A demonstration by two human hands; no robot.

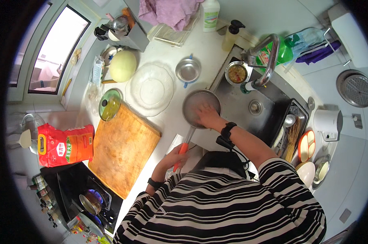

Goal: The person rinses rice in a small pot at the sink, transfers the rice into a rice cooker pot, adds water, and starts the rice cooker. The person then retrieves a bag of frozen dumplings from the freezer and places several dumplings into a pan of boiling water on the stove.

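A small saucepan with cloudy greyish contents stands at the counter's edge beside the sink. My left hand is closed around its orange handle, low in front of my body. Over the pan, my right hand reaches down inside, fingers somewhat spread and their tips dipping into the murky contents. What lies under those fingertips is hidden. Just beyond the pan sits a little metal bowl with blue handles, and a clear scalloped glass plate is to its left.
A wooden cutting board lies at left beside a red bag. On the stove, a small pot sits over a blue flame. The sink with its curved faucet is right, near a bowl of food.
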